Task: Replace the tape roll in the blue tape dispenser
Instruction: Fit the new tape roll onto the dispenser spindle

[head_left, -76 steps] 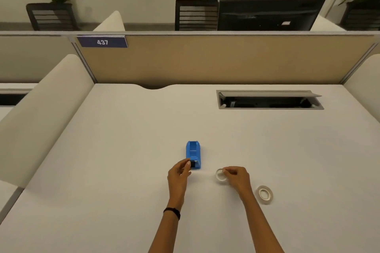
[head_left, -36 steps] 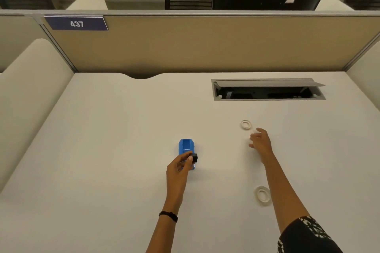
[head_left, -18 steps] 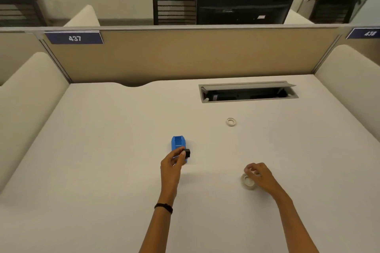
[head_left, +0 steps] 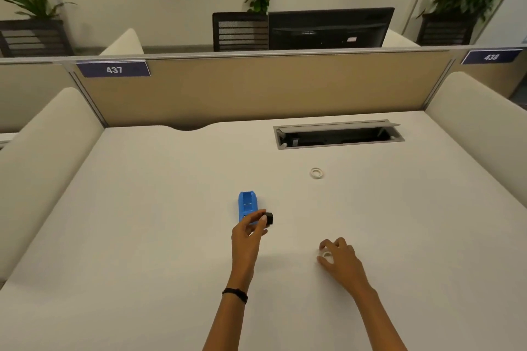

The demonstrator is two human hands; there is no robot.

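Observation:
The blue tape dispenser lies on the white desk, its roll bay open and empty. My left hand pinches a small black spool hub right beside the dispenser's near end. To the right, my right hand curls over a white tape roll low on the desk, fingers closed around it. A thin, nearly empty tape ring lies flat farther back on the desk.
An open cable tray slot is cut into the desk at the back right. A tan partition closes the far edge, and padded cream side dividers flank the desk.
My right hand left the thin ring at the back of the desk, came back toward me and closed on the fuller roll. My left hand has kept the black hub by the dispenser.

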